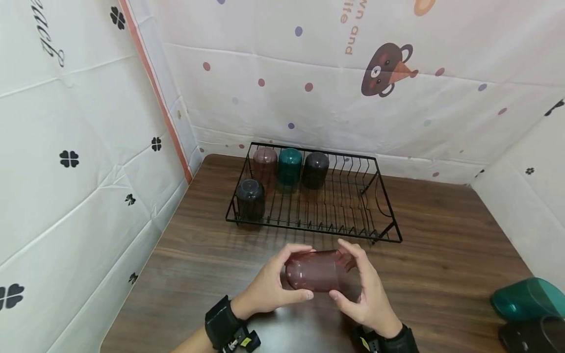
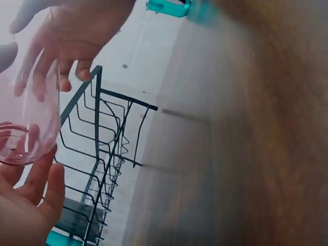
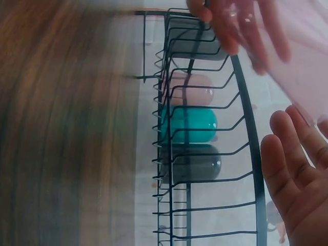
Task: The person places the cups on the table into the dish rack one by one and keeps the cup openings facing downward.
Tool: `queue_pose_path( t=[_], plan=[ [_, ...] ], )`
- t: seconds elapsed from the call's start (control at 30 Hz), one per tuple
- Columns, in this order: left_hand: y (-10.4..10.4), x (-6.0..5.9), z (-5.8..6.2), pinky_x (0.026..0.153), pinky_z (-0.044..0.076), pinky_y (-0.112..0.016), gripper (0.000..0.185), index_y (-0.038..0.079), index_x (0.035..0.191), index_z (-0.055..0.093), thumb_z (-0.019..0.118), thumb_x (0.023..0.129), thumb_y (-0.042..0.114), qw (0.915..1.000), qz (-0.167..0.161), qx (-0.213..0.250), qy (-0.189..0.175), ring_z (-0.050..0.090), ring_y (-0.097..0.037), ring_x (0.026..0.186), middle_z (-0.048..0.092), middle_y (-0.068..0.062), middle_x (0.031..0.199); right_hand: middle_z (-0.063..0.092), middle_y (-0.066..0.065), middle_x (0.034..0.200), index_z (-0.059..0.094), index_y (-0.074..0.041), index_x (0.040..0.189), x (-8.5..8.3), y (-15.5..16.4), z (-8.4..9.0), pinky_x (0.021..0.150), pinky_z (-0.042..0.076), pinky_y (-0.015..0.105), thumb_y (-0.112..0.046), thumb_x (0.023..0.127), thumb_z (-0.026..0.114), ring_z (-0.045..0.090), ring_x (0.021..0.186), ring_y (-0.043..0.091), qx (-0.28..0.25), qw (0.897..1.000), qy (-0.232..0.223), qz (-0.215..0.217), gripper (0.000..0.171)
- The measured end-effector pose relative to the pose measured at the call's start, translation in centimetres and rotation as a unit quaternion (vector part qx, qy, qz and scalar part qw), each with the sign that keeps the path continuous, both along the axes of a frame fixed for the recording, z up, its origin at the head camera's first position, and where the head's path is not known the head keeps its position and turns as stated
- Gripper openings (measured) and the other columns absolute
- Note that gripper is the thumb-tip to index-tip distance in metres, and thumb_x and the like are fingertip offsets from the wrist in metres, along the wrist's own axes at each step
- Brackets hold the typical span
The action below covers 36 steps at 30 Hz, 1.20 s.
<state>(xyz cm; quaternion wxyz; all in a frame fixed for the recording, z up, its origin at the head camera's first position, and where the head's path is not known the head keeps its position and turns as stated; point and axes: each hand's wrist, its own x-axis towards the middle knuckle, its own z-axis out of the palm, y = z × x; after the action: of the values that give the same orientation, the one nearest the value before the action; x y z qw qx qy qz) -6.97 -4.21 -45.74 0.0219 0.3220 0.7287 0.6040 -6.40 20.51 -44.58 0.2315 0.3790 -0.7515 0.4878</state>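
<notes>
both hands gripping pink cup (image 1: 319, 270) sideways above the surface (image 1: 441, 255), left hand (image 1: 269, 287) fingers curling round its base, right hand (image 1: 368, 289) round its mouth, just before the rack (image 1: 384, 196).

Head cam high, looking down; wrist cams close, blurry — share rack (image 1: 309, 196).

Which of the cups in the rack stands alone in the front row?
The dark grey cup at the rack's front left corner; the pink, teal and black cups line the back row.
</notes>
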Motion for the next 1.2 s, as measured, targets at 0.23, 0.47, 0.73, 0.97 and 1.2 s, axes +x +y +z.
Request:
queue_pose_path(
  t=[0.23,0.47,0.73,0.97,1.2],
  plan=[
    [-0.22,-0.08,-0.03,0.101,0.052,-0.034,0.076,0.021,0.147,0.044,0.084,0.083,0.027,0.9998,0.009,0.014,0.009,0.057,-0.018,0.127,0.056,0.002,0.146,0.058,0.012,0.114,0.047,0.013,0.14,0.05,0.11,-0.11,0.073,0.045,0.027,-0.025,0.081,0.081,0.053,0.091,0.016,0.015,1.0,-0.008,0.005,0.077],
    [-0.22,-0.23,-0.13,0.1,0.052,-0.035,0.076,0.022,0.146,0.044,0.085,0.082,0.024,0.9996,0.006,0.025,0.009,0.058,-0.019,0.126,0.056,0.001,0.145,0.06,0.01,0.115,0.048,0.008,0.141,0.09,0.31,-0.28,0.073,0.047,0.025,-0.025,0.078,0.083,0.055,0.091,0.013,0.021,1.0,-0.017,-0.005,0.079],
    [-0.32,-0.38,-0.26,0.095,0.055,-0.035,0.076,0.021,0.146,0.044,0.085,0.082,0.023,0.999,0.0,0.041,0.02,0.06,-0.02,0.122,0.056,-0.002,0.145,0.061,0.01,0.12,0.048,0.005,0.142,0.21,0.42,-0.39,0.074,0.046,0.022,-0.025,0.076,0.085,0.057,0.092,0.012,0.027,0.999,-0.029,-0.011,0.082],
    [-0.34,-0.42,-0.3,0.094,0.056,-0.035,0.074,0.02,0.146,0.044,0.084,0.083,0.023,0.9987,-0.001,0.047,0.021,0.061,-0.02,0.12,0.056,-0.002,0.144,0.061,0.008,0.121,0.048,0.004,0.143,0.22,0.53,-0.51,0.074,0.047,0.026,-0.027,0.077,0.085,0.057,0.094,0.012,0.034,0.999,-0.035,-0.016,0.082],
    [-0.36,-0.5,-0.35,0.094,0.055,-0.034,0.073,0.02,0.145,0.045,0.084,0.083,0.025,0.9986,0.006,0.044,0.03,0.061,-0.02,0.119,0.056,-0.002,0.144,0.06,0.007,0.12,0.047,0.002,0.144,0.32,0.44,-0.42,0.073,0.046,0.03,-0.029,0.079,0.084,0.057,0.095,0.012,0.038,0.998,-0.041,-0.014,0.081]
  ],
)
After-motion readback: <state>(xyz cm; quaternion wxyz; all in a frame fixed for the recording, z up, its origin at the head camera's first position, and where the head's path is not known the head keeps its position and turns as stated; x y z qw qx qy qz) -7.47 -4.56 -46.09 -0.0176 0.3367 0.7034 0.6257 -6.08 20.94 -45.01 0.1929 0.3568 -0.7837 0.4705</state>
